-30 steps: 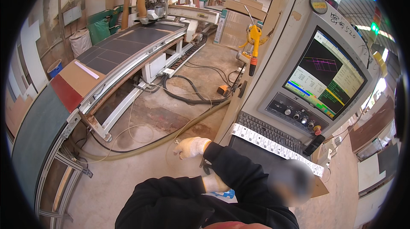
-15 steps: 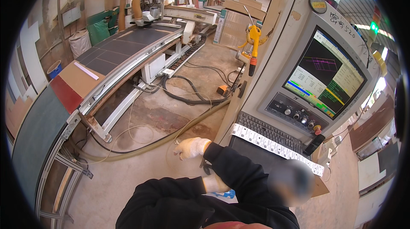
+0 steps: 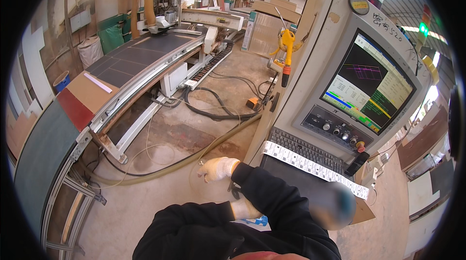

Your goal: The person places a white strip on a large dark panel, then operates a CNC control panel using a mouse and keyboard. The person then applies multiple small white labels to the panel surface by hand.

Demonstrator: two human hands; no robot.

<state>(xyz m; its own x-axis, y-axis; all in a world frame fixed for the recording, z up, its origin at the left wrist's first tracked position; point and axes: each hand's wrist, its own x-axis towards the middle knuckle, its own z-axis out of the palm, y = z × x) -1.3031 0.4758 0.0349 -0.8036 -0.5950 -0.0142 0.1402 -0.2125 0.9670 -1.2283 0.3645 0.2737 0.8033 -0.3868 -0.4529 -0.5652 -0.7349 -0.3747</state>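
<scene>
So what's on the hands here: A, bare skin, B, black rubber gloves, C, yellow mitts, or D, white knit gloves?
D: the right hand wears a white knit glove above the black sleeve, and the left hand, tucked under that arm, shows the same white knit.

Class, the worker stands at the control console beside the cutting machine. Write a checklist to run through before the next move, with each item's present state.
1. Gloves on: right hand gloved, ok; left hand mostly hidden, cannot tell.
2. Hands clear of the keyboard: ok.
3. Screen lit and readable: ok.
4. Floor free of trip hazards: hoses and cables lie loose, not ok.
5. Machine head stopped: cannot tell.
</scene>
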